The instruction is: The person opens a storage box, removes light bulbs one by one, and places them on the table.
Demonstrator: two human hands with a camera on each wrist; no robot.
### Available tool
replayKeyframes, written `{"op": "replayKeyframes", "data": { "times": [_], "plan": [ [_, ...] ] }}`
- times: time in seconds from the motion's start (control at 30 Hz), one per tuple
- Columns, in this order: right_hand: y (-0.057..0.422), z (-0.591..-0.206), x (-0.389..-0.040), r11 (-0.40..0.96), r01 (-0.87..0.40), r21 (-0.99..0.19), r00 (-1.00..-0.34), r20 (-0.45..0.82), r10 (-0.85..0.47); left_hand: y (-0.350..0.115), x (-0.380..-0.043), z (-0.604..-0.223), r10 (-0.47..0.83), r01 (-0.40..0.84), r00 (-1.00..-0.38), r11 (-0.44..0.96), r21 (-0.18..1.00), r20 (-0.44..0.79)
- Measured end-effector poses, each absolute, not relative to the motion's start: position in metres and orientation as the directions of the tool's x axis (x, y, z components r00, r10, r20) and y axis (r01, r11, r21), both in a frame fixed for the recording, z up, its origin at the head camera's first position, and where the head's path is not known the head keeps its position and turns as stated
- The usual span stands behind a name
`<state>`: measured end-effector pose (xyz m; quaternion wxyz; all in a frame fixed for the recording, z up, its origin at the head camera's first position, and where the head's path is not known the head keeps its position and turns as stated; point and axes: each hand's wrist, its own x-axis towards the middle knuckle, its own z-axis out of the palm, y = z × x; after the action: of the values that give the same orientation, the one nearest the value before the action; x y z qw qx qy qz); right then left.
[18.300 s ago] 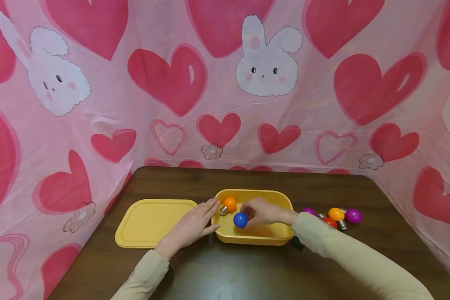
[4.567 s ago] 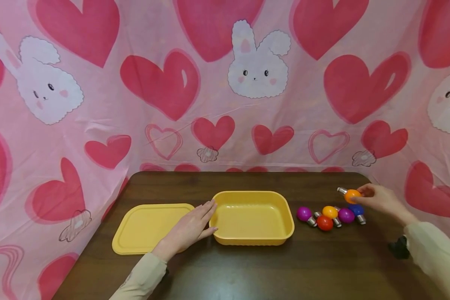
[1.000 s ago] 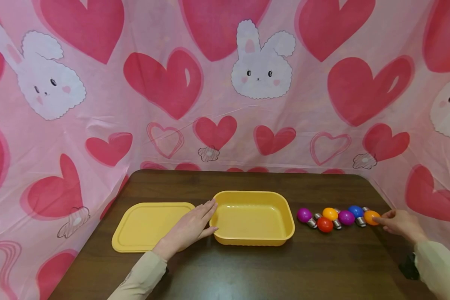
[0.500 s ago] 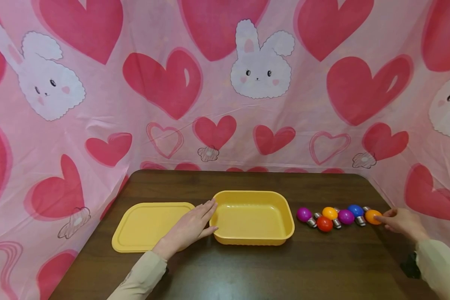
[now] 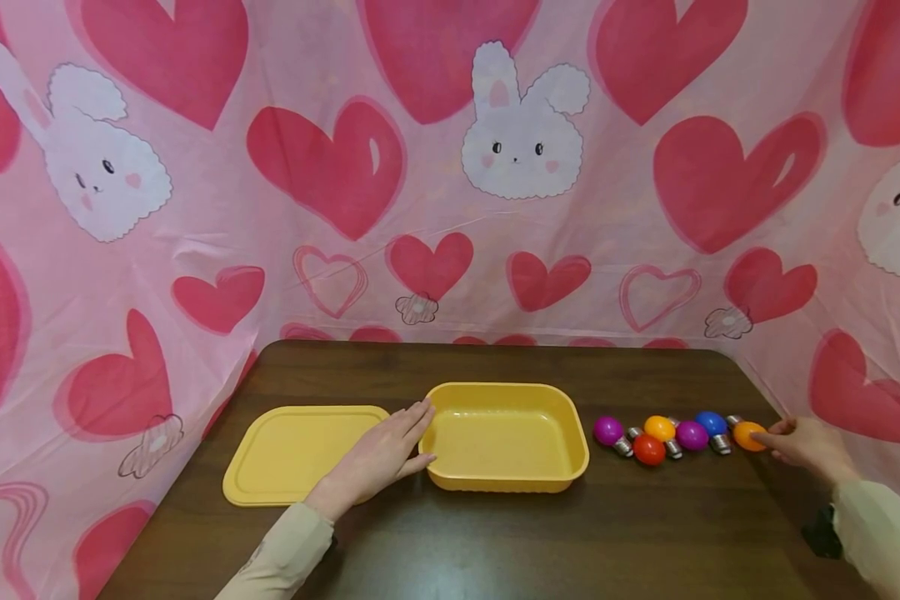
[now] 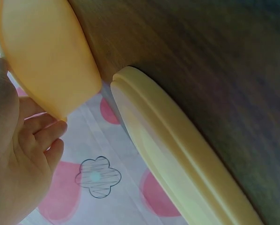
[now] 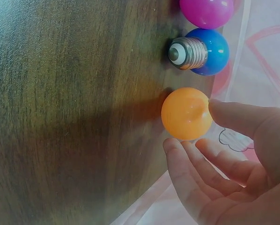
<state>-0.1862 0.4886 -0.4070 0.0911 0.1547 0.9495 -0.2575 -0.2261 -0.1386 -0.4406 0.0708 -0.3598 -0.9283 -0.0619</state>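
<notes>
An orange light bulb (image 5: 750, 436) lies at the right end of a zigzag row of bulbs. My right hand (image 5: 806, 443) pinches its round end between thumb and fingers; in the right wrist view the thumb (image 7: 238, 117) touches its edge. Beside it rests a blue bulb (image 5: 711, 422), then a purple bulb (image 5: 692, 435), a yellow-orange bulb (image 5: 659, 427), a red bulb (image 5: 649, 450) and another purple bulb (image 5: 608, 430). My left hand (image 5: 378, 454), fingers extended, touches the left side of a yellow container (image 5: 506, 483) with nothing inside.
The yellow lid (image 5: 300, 454) lies flat on the dark wooden table (image 5: 495, 542), left of the container and partly under the left forearm and hand. A pink cloth (image 5: 435, 192) with hearts and rabbits hangs behind the table and at both sides.
Over the last second the orange bulb shifts slightly right with my right hand, away from the blue bulb. Earlier, that hand carried it above the row. My left hand stays put.
</notes>
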Motion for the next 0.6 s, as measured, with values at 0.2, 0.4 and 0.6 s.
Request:
{"op": "replayKeyframes", "data": {
  "times": [0.2,0.4,0.6],
  "plan": [
    [0.489,-0.411,-0.187,0.844,0.308,-0.438,-0.949,-0.202,0.241,-0.138,-0.226,-0.442,0.663,0.680,-0.727,0.731,0.059,0.179],
    [0.489,-0.415,-0.188,0.856,0.290,-0.428,-0.956,-0.182,0.232,-0.138,-0.226,-0.443,0.675,0.692,-0.712,0.721,0.030,0.195],
    [0.491,-0.420,-0.188,0.857,0.313,-0.410,-0.949,-0.180,0.261,-0.137,-0.227,-0.443,0.682,0.701,-0.703,0.713,0.031,0.200]
  ]
}}
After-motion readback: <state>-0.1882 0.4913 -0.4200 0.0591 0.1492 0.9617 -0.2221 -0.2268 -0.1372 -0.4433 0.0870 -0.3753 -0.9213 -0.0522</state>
